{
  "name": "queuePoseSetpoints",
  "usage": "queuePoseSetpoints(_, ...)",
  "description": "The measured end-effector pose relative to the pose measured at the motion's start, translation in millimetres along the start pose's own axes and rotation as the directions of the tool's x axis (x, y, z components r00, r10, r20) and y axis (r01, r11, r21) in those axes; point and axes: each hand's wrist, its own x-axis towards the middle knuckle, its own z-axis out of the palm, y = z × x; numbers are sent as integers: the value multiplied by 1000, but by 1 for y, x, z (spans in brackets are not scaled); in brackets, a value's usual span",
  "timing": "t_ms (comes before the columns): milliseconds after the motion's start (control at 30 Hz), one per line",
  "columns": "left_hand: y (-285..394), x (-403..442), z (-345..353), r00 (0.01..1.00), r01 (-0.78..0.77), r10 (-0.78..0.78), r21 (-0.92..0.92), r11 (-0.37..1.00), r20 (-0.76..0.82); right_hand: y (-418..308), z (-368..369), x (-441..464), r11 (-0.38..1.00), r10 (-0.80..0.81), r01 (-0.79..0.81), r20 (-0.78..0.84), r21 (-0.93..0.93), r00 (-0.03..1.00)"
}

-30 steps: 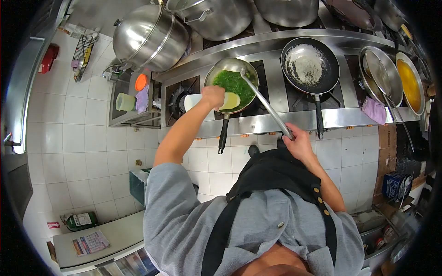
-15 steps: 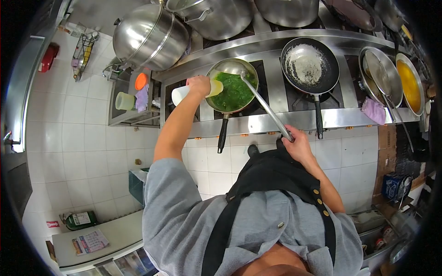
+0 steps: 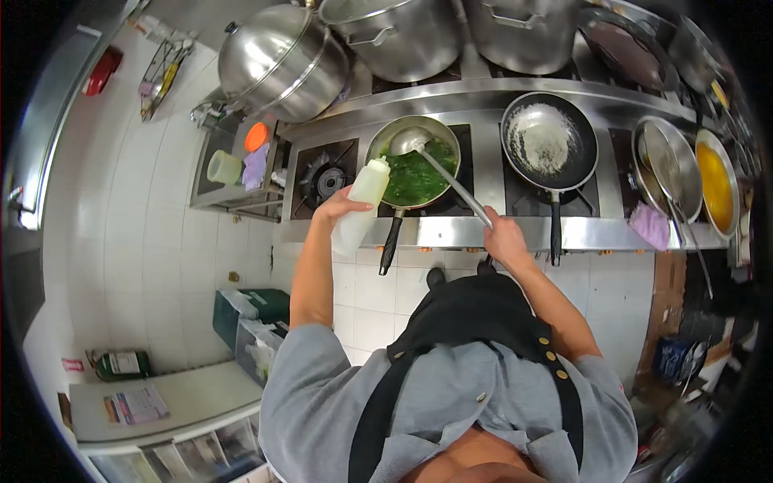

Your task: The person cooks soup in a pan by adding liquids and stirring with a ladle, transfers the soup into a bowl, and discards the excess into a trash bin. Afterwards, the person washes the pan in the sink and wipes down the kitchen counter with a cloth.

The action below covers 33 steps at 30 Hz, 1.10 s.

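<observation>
My left hand [image 3: 344, 208] is wrapped round a translucent squeeze bottle [image 3: 369, 185] holding pale yellow liquid. The bottle is tilted with its nozzle up, at the near left rim of a frying pan [image 3: 400, 123]. Chopped leafy greens [image 3: 415, 181] in liquid fill that pan. In my right hand [image 3: 506, 240] is the end of a long metal ladle [image 3: 456, 186]; its round bowl rests in the far part of the pan, over the greens. The pan's black handle [image 3: 391, 243] points toward me, with neither hand on it.
A second black frying pan [image 3: 547, 137] with whitish residue sits on the right burner. Behind stand large steel pots [image 3: 394, 44] and a domed steamer [image 3: 270, 60]. Strainers [image 3: 667, 165], a tray of yellow liquid [image 3: 715, 183] and a purple cloth [image 3: 649, 225] lie at the right.
My left hand has drawn the bottle back toward me, turning it from nozzle over the greens to nozzle up. The ladle's bowl has shifted left within the pan.
</observation>
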Motion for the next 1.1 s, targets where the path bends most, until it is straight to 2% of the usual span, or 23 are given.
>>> queuePoseSetpoints(133,-6,-10,8,993,-122,116,-246,962,-38,10,16,27,990,-59,60,16,-125,998)
queuePoseSetpoints(200,-9,-20,10,977,-212,205,-413,886,-62,2,13,30,984,-3,20,100,-177,995)
queuePoseSetpoints(267,-17,-37,13,947,-317,292,-538,781,-133,10,22,31,976,-55,76,102,-207,993)
queuePoseSetpoints(333,-13,-73,21,884,-448,432,-581,680,-176,16,23,33,948,-215,220,46,-231,975)
queuePoseSetpoints(367,-8,-100,30,854,-519,413,-473,712,-315,9,27,35,910,-356,347,0,-228,934)
queuePoseSetpoints(400,-15,-121,36,813,-556,415,-332,762,-408,-21,25,37,883,-457,448,-36,-141,889)
queuePoseSetpoints(433,5,-162,53,765,-586,410,-272,763,-496,-65,15,37,830,-558,557,-52,-34,828)
queuePoseSetpoints(467,15,-201,68,700,-520,396,-43,853,-594,-121,6,23,796,-557,524,29,303,830)
queuePoseSetpoints(500,-12,-209,86,499,-621,459,66,781,-735,-174,6,-7,727,-545,360,174,585,820)
queuePoseSetpoints(533,-18,-234,101,318,-448,541,380,809,-778,-217,9,-37,589,-678,353,206,727,705)
queuePoseSetpoints(567,-30,-259,118,248,-527,501,318,788,-829,-247,21,-67,459,-772,276,225,844,595)
queuePoseSetpoints(633,-41,-339,152,229,-353,351,259,899,-908,-295,69,-117,277,-931,293,179,915,319)
queuePoseSetpoints(667,-50,-384,166,49,-258,305,283,924,-951,-319,85,-150,307,-934,303,224,902,280)
queuePoseSetpoints(767,-97,-504,234,-442,2,238,264,964,-865,-396,121,-281,118,-972,180,150,977,-178)
queuePoseSetpoints(833,-123,-560,287,-687,121,262,250,961,-678,-427,132,-377,91,-938,93,116,992,-327)
queuePoseSetpoints(867,-144,-573,319,-754,115,162,114,987,-637,-438,141,-426,-71,-897,67,-35,995,-440)
queuePoseSetpoints(900,-174,-576,351,-816,103,70,-25,994,-574,-444,148,-484,-98,-846,-103,-137,990,-516)
queuePoseSetpoints(933,-213,-573,382,-803,9,-78,-142,990,-591,-444,158,-540,-68,-810,-269,-211,961,-548)
queuePoseSetpoints(967,-250,-559,413,-777,-111,-249,-264,958,-578,-448,174,-586,-245,-711,-218,-328,945,-623)
queuePoseSetpoints(1000,-273,-544,442,-812,-159,-353,-405,900,-465,-441,179,-639,-199,-672,-250,-318,947,-669)
queuePoseSetpoints(1033,-292,-531,471,-838,-217,-436,-533,818,-328,-434,184,-692,-255,-583,-346,-430,903,-690)
queuePoseSetpoints(1067,-307,-516,501,-788,-317,-559,-607,729,-258,-423,197,-744,-165,-539,-505,-506,847,-673)
queuePoseSetpoints(1100,-319,-496,527,-713,-415,-674,-658,629,-195,-409,206,-781,-148,-494,-539,-534,829,-686)
